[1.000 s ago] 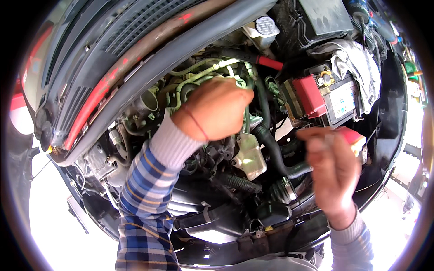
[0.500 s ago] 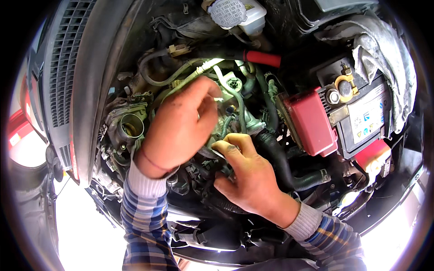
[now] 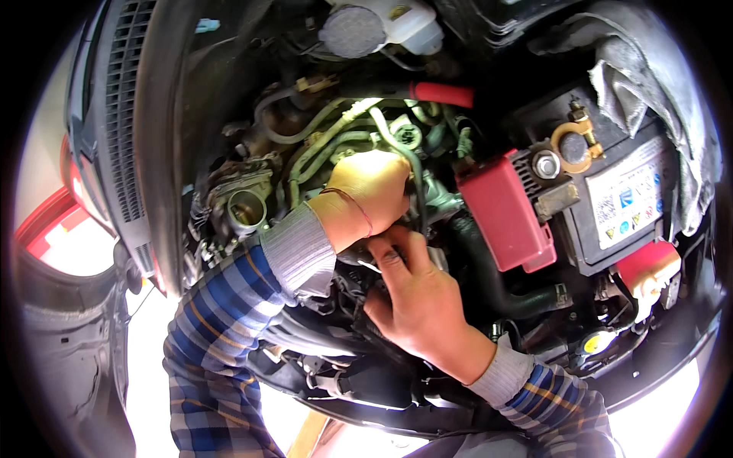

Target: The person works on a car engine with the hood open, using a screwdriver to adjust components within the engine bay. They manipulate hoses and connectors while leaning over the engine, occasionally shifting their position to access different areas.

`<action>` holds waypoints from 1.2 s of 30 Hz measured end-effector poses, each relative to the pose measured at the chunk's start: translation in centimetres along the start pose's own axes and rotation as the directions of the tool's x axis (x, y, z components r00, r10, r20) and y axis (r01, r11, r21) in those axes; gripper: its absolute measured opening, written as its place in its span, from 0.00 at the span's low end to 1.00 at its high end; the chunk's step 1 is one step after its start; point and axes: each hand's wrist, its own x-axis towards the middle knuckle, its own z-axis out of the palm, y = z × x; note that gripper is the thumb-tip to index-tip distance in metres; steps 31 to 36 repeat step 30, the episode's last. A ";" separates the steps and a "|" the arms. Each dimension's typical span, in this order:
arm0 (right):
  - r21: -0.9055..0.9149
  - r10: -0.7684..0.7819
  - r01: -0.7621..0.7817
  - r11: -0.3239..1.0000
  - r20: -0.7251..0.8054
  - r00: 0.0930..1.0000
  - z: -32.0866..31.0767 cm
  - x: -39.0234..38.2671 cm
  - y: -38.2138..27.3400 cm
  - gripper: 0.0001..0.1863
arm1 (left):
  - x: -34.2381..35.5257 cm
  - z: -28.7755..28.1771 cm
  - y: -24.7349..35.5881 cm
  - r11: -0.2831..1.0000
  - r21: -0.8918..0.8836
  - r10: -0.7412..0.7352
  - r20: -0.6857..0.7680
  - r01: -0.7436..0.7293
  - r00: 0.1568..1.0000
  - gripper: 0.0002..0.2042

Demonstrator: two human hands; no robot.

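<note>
My left hand is curled down over the middle of the engine, beside a pale green hose. Its fingertips are hidden beneath it, so what they hold is out of sight. Just below and to the right, my right hand is closed, with its forefinger bent toward the left wrist. A thin, shiny edge shows by its fingertips, too small to name. Under both hands lie engine parts, largely covered by them.
A battery with a red terminal cover stands at right, a grey cloth behind it. A black rod with a red end lies across the hoses. An open round throat is at left, a fluid reservoir at the far side.
My left hand has moved right and lower into the engine, its forearm now slanting more. My right hand stays in nearly the same place. The whole view has shifted slightly.
</note>
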 end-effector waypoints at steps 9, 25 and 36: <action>0.053 -0.034 0.036 0.998 -0.034 0.999 0.1 0.2 0.1 0.29 | -1.8 1.0 -1.9 0.997 0.040 0.082 -0.359 -0.072 0.930 0.12; 0.096 -0.067 0.076 0.993 -0.092 0.993 0.6 -0.4 1.3 0.34 | -0.4 3.3 -2.7 0.967 -0.248 -0.007 -0.268 -0.062 0.963 0.15; 0.111 -0.008 0.010 0.994 -0.024 1.000 0.5 -0.5 1.4 0.32 | -0.8 2.9 -2.5 0.987 0.005 0.155 -0.235 -0.158 0.960 0.17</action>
